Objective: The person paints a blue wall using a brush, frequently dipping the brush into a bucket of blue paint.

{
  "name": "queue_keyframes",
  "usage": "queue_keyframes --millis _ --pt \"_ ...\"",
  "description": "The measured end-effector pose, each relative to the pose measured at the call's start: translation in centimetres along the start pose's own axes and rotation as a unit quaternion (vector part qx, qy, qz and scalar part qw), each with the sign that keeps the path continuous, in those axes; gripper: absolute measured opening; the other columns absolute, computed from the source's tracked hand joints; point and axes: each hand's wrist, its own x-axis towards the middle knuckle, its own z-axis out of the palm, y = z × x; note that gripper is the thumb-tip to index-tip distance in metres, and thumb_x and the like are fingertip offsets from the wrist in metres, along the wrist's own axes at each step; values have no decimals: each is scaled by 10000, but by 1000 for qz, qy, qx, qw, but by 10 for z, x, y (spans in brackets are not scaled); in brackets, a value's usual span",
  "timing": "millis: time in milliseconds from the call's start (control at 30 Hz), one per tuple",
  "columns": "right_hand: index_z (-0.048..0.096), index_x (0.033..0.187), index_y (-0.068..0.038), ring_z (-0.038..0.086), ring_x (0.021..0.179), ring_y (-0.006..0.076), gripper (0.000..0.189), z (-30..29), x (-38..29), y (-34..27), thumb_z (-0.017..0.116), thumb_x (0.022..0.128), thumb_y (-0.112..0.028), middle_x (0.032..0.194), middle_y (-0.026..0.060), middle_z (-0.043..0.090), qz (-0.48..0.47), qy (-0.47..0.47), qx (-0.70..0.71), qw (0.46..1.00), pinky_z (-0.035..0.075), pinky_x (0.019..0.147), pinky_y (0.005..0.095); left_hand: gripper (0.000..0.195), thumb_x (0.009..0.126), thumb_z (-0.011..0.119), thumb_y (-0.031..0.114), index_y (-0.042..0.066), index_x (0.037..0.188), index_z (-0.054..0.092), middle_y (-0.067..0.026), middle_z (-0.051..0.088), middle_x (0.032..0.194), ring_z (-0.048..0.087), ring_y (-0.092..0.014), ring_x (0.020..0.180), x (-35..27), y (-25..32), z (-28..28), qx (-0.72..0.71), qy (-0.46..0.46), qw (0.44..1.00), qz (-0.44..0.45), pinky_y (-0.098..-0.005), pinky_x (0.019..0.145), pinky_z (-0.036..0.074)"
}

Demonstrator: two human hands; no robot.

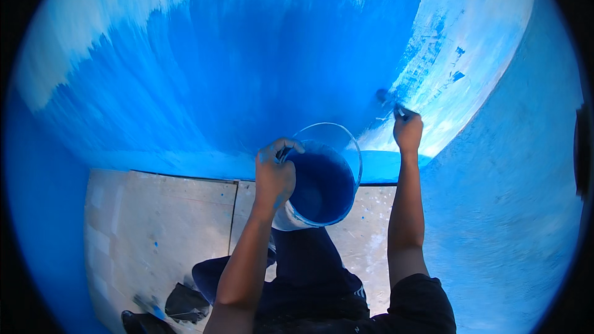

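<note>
My left hand, flecked with blue paint, grips the rim of a paint bucket held in front of my legs. Dark blue paint coats the bucket's inside, and its wire handle stands up on the far side. At the right, my right hand holds a paintbrush against the wall. The brush is blurred, so its bristles are hard to make out. Deep blue paint covers the wall's middle, with ragged streaks at its upper edge and a patchy whitish band right of the brush.
A lighter blue side wall rises at the right, close to my right arm. Another blue wall stands at the left. The pale floor has a seam and paint spots. A black bag-like item lies at the lower left.
</note>
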Motion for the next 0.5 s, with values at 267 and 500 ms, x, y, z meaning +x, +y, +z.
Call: queue_keyframes --millis 267,500 --pt "653 1161 -41 641 848 437 266 110 -62 58 503 958 -122 900 227 640 -10 66 -78 995 504 700 529 355 653 385 -150 -24 859 644 -162 675 982 630 -263 1031 -3 14 8 -23 -12 1000 -8 -346 1027 420" --pt "738 980 -66 666 940 444 206 100 -50 114 632 886 -214 949 243 684 -19 -168 -131 977 533 816 521 358 653 399 -152 -26 860 664 -154 664 919 621 -234 906 3 5 15 -17 -7 1000 22 -317 916 459"
